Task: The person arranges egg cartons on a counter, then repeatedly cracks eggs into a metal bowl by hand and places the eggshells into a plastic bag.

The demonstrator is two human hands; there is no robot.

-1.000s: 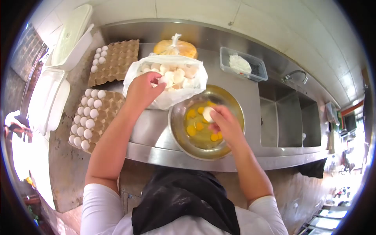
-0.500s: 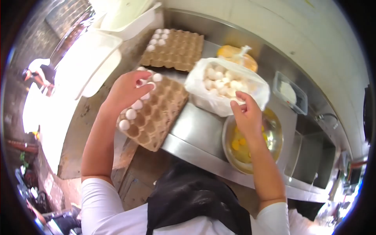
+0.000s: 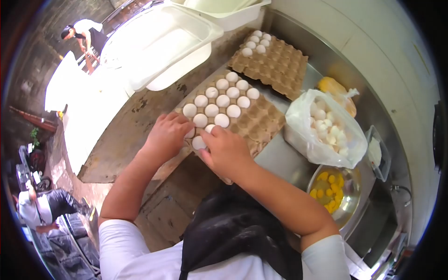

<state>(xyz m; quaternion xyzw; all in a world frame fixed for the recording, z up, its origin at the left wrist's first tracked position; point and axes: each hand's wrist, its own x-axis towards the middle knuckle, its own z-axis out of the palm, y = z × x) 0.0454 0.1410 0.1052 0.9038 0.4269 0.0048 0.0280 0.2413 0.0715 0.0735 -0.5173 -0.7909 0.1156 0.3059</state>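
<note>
My left hand (image 3: 170, 135) is at the near left corner of the closer cardboard egg tray (image 3: 256, 123), fingers curled over a white egg (image 3: 190, 133). Beside it, my right hand (image 3: 228, 150) closes its thumb and fingers around another white egg (image 3: 199, 143) at the tray's near edge. White eggs fill the left part of this tray, and its right-hand cups hold none. Farther back lies a second cardboard tray (image 3: 282, 60) with several eggs at its left end. To the right stands a white plastic bag (image 3: 298, 126) full of eggshells.
Right of me, a metal bowl (image 3: 352, 198) holds cracked eggs with several yolks. Behind the bag are a yellow-filled bag (image 3: 333, 86) and a clear container (image 3: 385, 161). White tubs (image 3: 186, 65) stand at left. Two other people (image 3: 91, 30) are farther off.
My view has turned left. My right hand has moved from the shell bag to the near tray, and my left hand to its near corner. More eggs show in that tray.
</note>
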